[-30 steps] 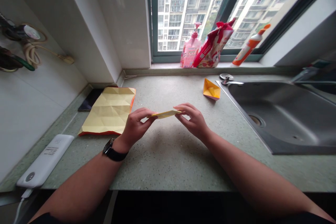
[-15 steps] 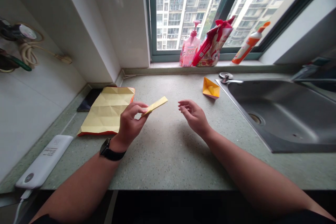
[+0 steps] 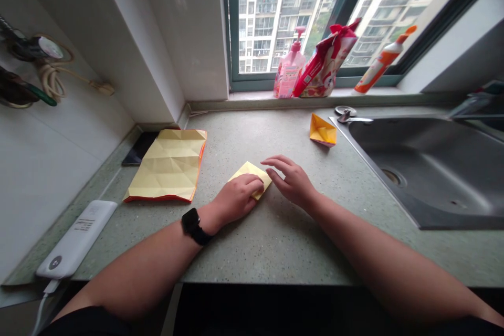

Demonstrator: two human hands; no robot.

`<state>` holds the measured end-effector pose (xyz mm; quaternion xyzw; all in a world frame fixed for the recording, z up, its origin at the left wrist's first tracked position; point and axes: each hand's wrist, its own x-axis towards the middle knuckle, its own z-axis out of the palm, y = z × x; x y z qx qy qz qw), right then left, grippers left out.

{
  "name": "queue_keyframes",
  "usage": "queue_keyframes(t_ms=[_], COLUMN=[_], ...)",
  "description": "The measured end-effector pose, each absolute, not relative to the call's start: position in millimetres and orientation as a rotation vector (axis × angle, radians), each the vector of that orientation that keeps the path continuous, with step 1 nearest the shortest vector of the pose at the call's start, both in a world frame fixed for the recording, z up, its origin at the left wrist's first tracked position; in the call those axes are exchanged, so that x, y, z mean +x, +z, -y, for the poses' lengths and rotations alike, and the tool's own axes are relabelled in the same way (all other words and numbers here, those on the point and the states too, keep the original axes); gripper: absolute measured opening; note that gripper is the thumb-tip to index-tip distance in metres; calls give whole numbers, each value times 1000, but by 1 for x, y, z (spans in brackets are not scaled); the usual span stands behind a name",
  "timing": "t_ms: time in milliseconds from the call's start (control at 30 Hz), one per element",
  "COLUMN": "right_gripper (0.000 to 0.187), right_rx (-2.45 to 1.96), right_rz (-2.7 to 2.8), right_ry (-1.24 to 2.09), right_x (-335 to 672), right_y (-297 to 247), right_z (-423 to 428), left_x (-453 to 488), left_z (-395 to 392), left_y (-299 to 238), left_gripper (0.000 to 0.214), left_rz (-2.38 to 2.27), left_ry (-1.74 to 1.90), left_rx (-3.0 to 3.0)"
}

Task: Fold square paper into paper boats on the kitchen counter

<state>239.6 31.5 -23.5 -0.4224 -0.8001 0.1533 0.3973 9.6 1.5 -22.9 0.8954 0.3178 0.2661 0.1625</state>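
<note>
A small folded yellow paper (image 3: 249, 174) lies flat on the speckled green countertop (image 3: 275, 231). My left hand (image 3: 236, 199), with a black watch on the wrist, rests on the paper's near edge with its fingers curled, pressing it down. My right hand (image 3: 289, 179) lies just to the paper's right, fingers stretched out, fingertips touching the paper's right corner. Part of the paper is hidden under my left fingers.
A creased yellow sheet (image 3: 169, 164) lies to the left, over a dark phone (image 3: 138, 148). A folded yellow paper boat (image 3: 323, 130) sits near the steel sink (image 3: 433, 168). A white power bank (image 3: 76, 239) lies at the left edge. Bottles and a red pouch (image 3: 325, 63) stand on the sill.
My left hand brought the folded paper down from the air onto the countertop and now presses it flat. My right hand, which had let go, moved in beside it.
</note>
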Motion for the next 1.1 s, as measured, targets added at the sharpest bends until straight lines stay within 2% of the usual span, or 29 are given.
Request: queue_keyframes(t_ms=[133, 333, 567, 767, 933, 1100], right_gripper=[40, 50, 56, 58, 60, 61], right_rx=[-1045, -851, -957, -1140, -1219, -1199], right_rz=[2188, 2389, 2526, 2568, 2579, 2271], right_ry=[512, 679, 633, 555, 502, 589], right_x=[242, 244, 236, 223, 218, 233], right_y=[-32, -36, -43, -47, -49, -54], right_z=[-32, -34, -37, -42, -44, -55], left_x=[12, 8, 8, 8, 7, 3], left_z=[3, 8, 13, 13, 11, 3], left_y=[-20, -23, -29, -31, -29, -27], left_gripper=[17, 59, 76, 75, 64, 54], left_rz=[-756, -708, -750, -744, -705, -714], left_ry=[596, 366, 285, 302, 330, 482], left_rx=[2547, 2656, 2700, 2694, 2681, 2542])
